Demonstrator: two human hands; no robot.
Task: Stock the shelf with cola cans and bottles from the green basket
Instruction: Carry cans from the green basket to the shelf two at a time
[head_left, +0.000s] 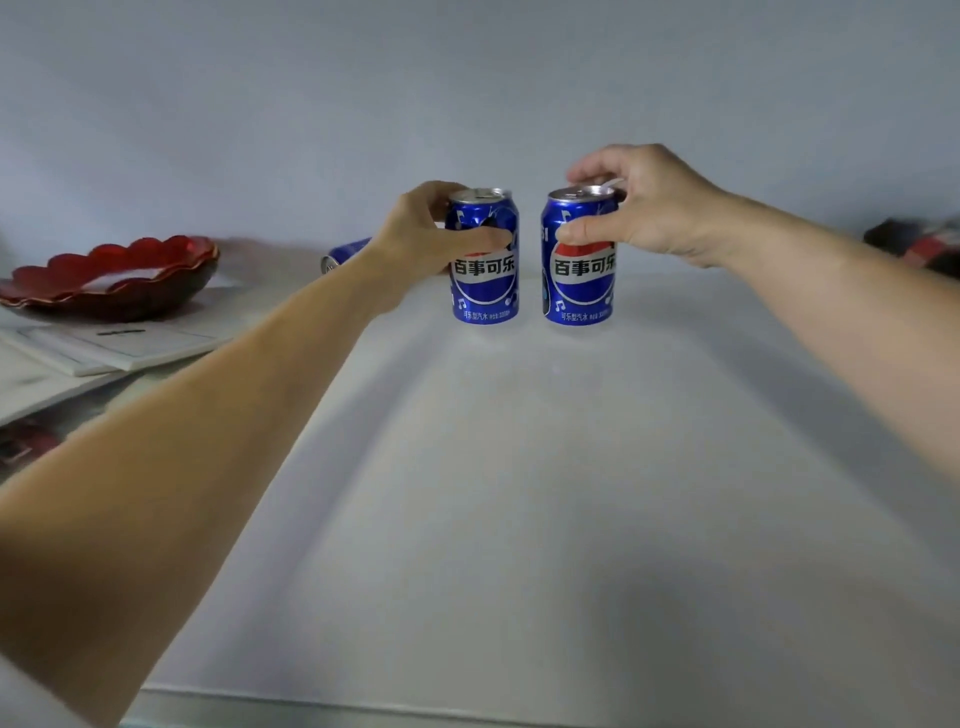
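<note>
Two blue cola cans are standing upright, side by side but apart, toward the rear of the white shelf (519, 493), close to the pale back wall (467, 104). The left can (485, 280) is being gripped by the left hand (421, 239): the thumb is lying across the front of the can above the label and the fingers are curling round its far side. The right can (579, 283) is being gripped by the right hand (644, 208): the thumb is pressing the upper front of the can, while the fingers are arching over the silver rim at the top. Both cans are smooth glossy metal cylinders with silver lids, each bearing a red, white and blue globe emblem, white music-note marks and the white Chinese characters 百事可乐; the small print near the base is too fine to read. A third blue can (345, 254) is lying on its side behind the left wrist, mostly hidden. At the shelf's left edge a red scalloped bowl (111, 278) is resting on flat white boards (124, 343). At the right edge a dark red blurred object (917, 244) is showing; it cannot be identified.
</note>
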